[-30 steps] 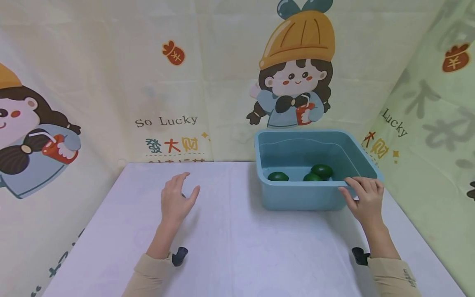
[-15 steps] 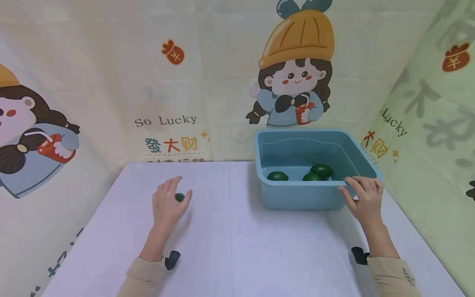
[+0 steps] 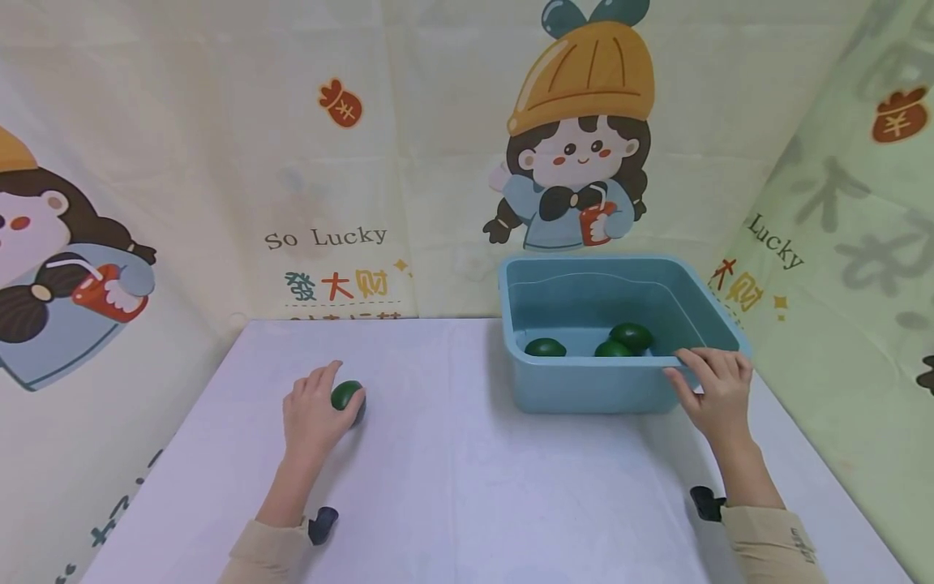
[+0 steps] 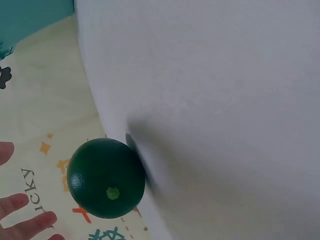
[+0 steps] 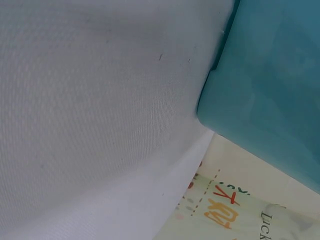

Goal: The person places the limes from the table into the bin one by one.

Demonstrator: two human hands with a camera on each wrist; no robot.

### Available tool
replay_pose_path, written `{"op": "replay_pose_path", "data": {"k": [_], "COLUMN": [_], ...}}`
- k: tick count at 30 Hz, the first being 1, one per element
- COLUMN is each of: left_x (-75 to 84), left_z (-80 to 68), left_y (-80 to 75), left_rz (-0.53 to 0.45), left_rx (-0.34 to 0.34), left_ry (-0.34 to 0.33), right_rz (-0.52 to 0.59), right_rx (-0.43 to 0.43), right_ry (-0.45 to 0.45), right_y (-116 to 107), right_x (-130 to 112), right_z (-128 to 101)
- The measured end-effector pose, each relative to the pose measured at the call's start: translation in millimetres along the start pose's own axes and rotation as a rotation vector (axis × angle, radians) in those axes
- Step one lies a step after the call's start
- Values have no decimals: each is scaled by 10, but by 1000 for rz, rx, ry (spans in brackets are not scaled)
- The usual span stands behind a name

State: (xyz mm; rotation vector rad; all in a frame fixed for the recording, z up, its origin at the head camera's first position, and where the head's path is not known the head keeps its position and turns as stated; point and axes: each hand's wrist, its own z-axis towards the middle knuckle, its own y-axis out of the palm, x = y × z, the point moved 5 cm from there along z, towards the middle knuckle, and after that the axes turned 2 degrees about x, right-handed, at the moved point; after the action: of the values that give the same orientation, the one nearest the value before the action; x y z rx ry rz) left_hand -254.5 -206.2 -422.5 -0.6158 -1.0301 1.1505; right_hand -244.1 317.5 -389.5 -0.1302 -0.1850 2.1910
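In the head view, a dark green avocado (image 3: 347, 395) sits on the white table at the left. My left hand (image 3: 312, 414) is spread around its left and near side, thumb in front of it. The left wrist view shows the avocado (image 4: 106, 178) with a light green stem spot, and a gap between it and my fingertips (image 4: 45, 218). My right hand (image 3: 718, 393) grips the near right rim of a blue plastic bin (image 3: 584, 389), fingers over the edge and thumb outside. Inside the bin lie three more avocados (image 3: 631, 337).
The white table (image 3: 452, 478) runs back to a cream cloth backdrop (image 3: 438, 162) with cartoon prints. A patterned cloth (image 3: 846, 324) also hangs along the right side. A dark wrist camera (image 3: 323, 526) sits at my left cuff, another (image 3: 706, 503) at my right.
My left hand has moved left and toward me, and the avocado it hid has come into view between thumb and fingers. The right hand and the bin stay put.
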Motion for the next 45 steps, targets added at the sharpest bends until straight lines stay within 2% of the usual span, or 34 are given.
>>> {"op": "replay_pose_path", "data": {"k": [6, 14, 23, 27, 35, 45], "left_x": [-72, -137, -188, -203, -216, -237], "left_z": [-46, -102, -139, -158, -178, -193], "left_y": [53, 90, 109, 147, 187, 226], "left_rz": [21, 46, 83, 87, 65, 43], "left_rx": [-88, -129, -140, -166, -186, -203], "left_ry": [-35, -46, -109, -130, -185, -203], "right_rz": [-3, 2, 6, 6, 0, 0], "right_rx": [-1, 10, 10, 9, -4, -2], "right_ry": [0, 1, 4, 1, -1, -4], "right_y": [-2, -4, -4, 0, -2, -6], "right_x": [-3, -9, -7, -6, 0, -9], "right_z": [-5, -3, -9, -11, -14, -11]}}
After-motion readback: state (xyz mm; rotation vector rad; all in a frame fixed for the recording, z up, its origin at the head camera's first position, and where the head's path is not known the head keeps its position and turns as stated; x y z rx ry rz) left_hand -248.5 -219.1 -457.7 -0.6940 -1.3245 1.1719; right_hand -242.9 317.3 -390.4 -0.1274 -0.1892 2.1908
